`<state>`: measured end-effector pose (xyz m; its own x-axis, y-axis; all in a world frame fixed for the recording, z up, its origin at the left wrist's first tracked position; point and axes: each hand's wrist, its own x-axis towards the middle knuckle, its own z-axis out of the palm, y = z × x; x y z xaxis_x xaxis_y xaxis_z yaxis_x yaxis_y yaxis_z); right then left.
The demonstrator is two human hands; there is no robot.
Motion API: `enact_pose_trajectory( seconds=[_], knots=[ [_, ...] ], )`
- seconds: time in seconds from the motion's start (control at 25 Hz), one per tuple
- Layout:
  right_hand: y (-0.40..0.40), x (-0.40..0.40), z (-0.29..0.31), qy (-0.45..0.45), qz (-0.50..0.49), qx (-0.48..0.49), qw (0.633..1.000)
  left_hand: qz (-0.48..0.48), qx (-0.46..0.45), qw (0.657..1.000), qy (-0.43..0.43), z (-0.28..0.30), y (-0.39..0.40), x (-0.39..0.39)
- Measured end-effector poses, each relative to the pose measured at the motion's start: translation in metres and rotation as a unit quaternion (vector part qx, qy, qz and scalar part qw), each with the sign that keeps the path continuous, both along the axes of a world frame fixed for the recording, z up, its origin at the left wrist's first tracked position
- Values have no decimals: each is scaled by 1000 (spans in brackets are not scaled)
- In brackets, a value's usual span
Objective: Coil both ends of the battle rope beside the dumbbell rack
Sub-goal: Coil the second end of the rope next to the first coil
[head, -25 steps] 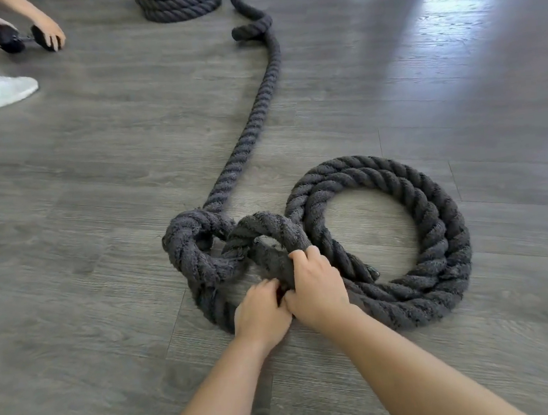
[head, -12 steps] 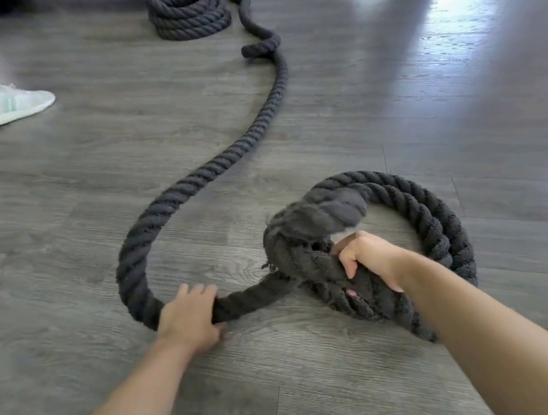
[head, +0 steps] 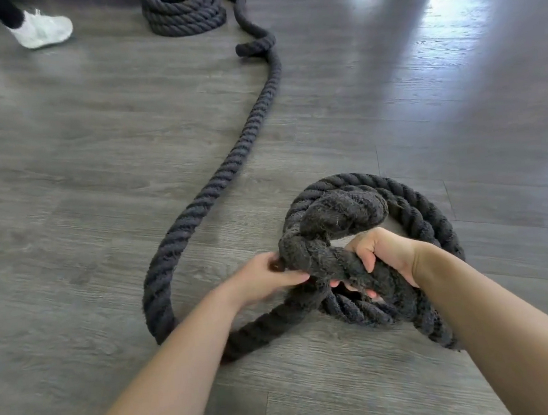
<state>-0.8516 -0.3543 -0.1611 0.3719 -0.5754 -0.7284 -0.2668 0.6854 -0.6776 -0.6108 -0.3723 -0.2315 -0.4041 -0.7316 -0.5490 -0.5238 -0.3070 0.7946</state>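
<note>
Step in hand: building the near coil (head: 410,214) of the rope (head: 242,140) on the floor (head: 64,194). Far coil (head: 183,10) at top looks done; no rack in view. Both hands are on a frayed loop lifted over the near coil: left hand (head: 266,280) closed on it at the left, right hand (head: 383,257) wrapped round it, fingers under. Slack runs from the far coil & bends round left of the hands. Next, prob.: lay this loop flat on the coil w/o twisting, then feed in more slack.
</note>
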Motion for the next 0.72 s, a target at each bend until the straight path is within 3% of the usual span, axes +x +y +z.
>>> enact_pose_trajectory(
  seconds=[0.08, 0.2, 0.28, 0.36, 0.44, 0.56, 0.72],
  knots=[
    [3, 0, 2, -9, 15, 1, 1000, 71, 69, 992, 78, -1, 10, -32],
    [8, -1, 0, -39, 38, 17, 998, -3, 124, 992, 6, 0, 20, -60],
    [11, -8, -1, -48, 37, 17, 998, 85, 69, 994, -30, -2, 14, -62],
    [12, -22, 0, -38, 24, 4, 999, 196, -43, 980, 11, 1, 3, -54],
    [14, -33, 9, -28, 37, 7, 999, 257, -132, 955, -61, 4, -8, -39],
    [17, -53, 6, -10, 42, 42, 998, 265, -285, 887, -249, -5, -26, -1],
    [11, -61, -32, 87, 39, 80, 992, 300, -372, 830, -287, 3, -39, 36]
  ],
)
